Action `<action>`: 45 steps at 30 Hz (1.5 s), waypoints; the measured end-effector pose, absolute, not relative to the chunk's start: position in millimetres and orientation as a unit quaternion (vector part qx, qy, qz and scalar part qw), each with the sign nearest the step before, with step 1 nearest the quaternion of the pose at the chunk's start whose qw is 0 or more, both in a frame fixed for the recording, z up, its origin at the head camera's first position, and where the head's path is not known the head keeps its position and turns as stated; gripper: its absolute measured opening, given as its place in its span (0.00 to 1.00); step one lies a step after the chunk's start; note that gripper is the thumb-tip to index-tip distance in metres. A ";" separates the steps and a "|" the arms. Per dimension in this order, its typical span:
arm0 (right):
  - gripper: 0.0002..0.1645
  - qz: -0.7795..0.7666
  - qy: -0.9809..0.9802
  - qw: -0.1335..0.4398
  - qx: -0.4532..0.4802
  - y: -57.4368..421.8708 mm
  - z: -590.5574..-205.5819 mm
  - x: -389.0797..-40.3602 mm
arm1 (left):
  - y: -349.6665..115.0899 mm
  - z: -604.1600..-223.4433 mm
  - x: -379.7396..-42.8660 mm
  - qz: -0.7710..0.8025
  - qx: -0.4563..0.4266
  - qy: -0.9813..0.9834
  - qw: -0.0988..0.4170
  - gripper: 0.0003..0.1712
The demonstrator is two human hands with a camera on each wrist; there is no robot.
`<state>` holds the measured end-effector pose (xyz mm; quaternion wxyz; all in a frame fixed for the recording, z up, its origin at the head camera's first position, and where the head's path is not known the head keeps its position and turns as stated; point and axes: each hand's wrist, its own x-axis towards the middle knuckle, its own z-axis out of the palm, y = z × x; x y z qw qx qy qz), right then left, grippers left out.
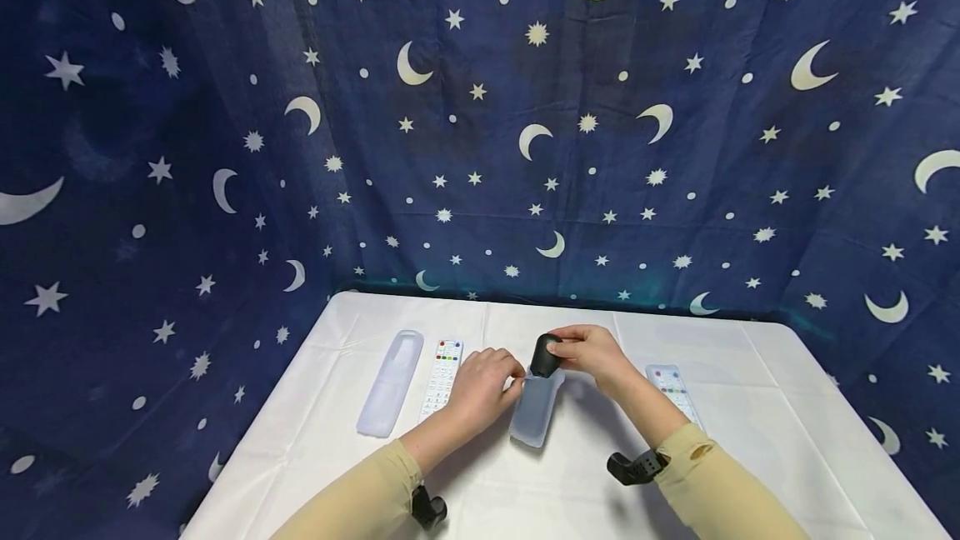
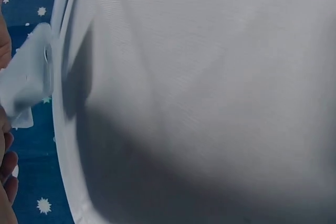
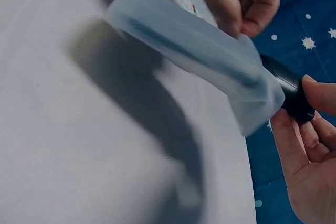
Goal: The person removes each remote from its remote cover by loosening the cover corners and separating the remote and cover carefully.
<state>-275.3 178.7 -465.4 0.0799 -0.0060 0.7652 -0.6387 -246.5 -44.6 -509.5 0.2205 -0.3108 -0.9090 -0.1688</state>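
Over the table, a translucent silicone remote cover [image 1: 534, 413] hangs tilted with its mouth upward. A black remote control [image 1: 545, 354] shows only its rounded end above that mouth; its lower part is inside the cover. My right hand [image 1: 596, 357] grips this black end between thumb and fingers, as the right wrist view also shows. At the cover's open edge, the fingertips of my left hand [image 1: 487, 386] pinch the rim. The left wrist view catches the cover [image 2: 31, 72] at its left edge; the right wrist view shows its length [image 3: 194, 45].
On the white table [image 1: 577, 490], an empty translucent cover [image 1: 392, 383] lies at left, beside a white remote [image 1: 442, 373] partly behind my left hand. Another white remote [image 1: 675, 390] lies at right, partly behind my right forearm. A starry curtain [image 1: 480, 107] hangs behind.
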 end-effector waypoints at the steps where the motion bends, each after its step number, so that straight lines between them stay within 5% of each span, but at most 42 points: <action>1: 0.22 -0.639 0.765 0.080 -0.005 180.0 -465.2 -276.0 | -45.2 -509.9 -245.5 -0.160 -0.320 -0.907 0.223 0.02; 14: 0.24 -0.672 0.735 0.090 -0.003 187.8 -470.2 -282.5 | -45.8 -511.2 -236.6 -0.190 -0.308 -0.910 0.200 0.05; 23: 0.21 -0.668 0.739 0.092 0.002 177.6 -474.8 -279.2 | -22.0 -508.1 -229.9 -0.163 -0.340 -0.894 0.242 0.10; 35: 0.21 -0.659 0.745 0.102 0.022 175.7 -473.3 -275.9 | -14.4 -515.7 -230.2 -0.082 -0.357 -0.875 0.318 0.04; 45: 0.22 -0.655 0.748 0.104 0.015 179.4 -470.5 -276.4 | -24.2 -519.0 -224.1 -0.203 -0.341 -0.885 0.243 0.05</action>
